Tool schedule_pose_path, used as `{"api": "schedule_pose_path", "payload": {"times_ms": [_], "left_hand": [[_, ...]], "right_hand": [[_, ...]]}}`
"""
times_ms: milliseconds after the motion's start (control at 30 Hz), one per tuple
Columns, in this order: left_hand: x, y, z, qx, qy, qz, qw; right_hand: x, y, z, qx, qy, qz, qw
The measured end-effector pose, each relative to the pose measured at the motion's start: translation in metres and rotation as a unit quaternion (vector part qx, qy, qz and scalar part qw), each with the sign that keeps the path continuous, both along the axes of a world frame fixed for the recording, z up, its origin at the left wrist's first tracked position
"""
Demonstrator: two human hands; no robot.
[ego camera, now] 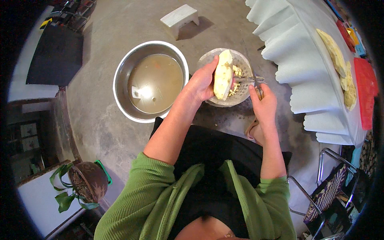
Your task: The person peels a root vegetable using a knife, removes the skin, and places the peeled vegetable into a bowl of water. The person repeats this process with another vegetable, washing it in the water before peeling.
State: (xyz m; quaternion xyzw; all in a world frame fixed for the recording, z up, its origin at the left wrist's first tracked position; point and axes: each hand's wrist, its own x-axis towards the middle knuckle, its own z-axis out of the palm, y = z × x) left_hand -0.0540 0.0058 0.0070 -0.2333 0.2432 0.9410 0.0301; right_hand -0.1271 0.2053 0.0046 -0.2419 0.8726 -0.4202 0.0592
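My left hand (205, 79) grips a large, pale yellow peeled tuber or similar produce (223, 75), long and tapered with a few brownish spots. It is held over a pale, round perforated basket (244, 90). Small yellow chips (237, 71) lie in that basket, partly hidden behind the tuber. In my right hand (265, 100), just right of the basket's rim, is a knife (256, 79) with a thin dark blade pointing away from me. Blade and tuber look apart. A narrow, light-coloured, strip-like thing (244, 78) shows between them; what it is I cannot tell.
Left of the basket, a wide metal basin (117, 90) holds cloudy water. A low white stool (180, 18) stands beyond. At right, a table with a white cloth (288, 60) carries more peeled pieces (333, 51) and a red thing (364, 90). A metal-framed chair (325, 192) and potted plant (90, 181) flank me.
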Motion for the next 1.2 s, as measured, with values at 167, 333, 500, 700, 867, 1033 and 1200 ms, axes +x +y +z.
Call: {"api": "schedule_pose_path", "payload": {"times_ms": [167, 333, 500, 700, 867, 1033, 1200], "left_hand": [[0.004, -0.008, -0.006, 0.015, -0.006, 0.02, 1.0], [0.005, -0.003, 0.002, 0.031, -0.061, 0.114, 0.991], [0.009, 0.0, 0.006, -0.026, -0.069, 0.083, 0.994], [0.017, 0.001, 0.008, 0.059, -0.048, 0.108, 0.991], [0.027, -0.003, 0.008, -0.085, -0.092, 0.03, 0.992], [0.028, -0.01, 0.006, 0.024, -0.02, 0.084, 0.996], [0.03, -0.011, 0.014, -0.033, -0.084, 0.113, 0.989]], "right_hand": [[0.023, -0.013, 0.017, 0.032, 0.019, 0.049, 0.998], [0.042, -0.021, 0.023, 0.039, 0.144, 0.175, 0.973], [0.042, -0.026, 0.015, 0.027, 0.203, 0.206, 0.957], [0.033, -0.029, 0.001, 0.125, 0.224, 0.168, 0.952], [0.025, -0.031, -0.005, 0.098, 0.116, 0.079, 0.985], [0.041, -0.032, 0.004, 0.058, 0.151, 0.172, 0.972], [0.044, -0.034, 0.017, 0.036, 0.195, 0.226, 0.954]]}}
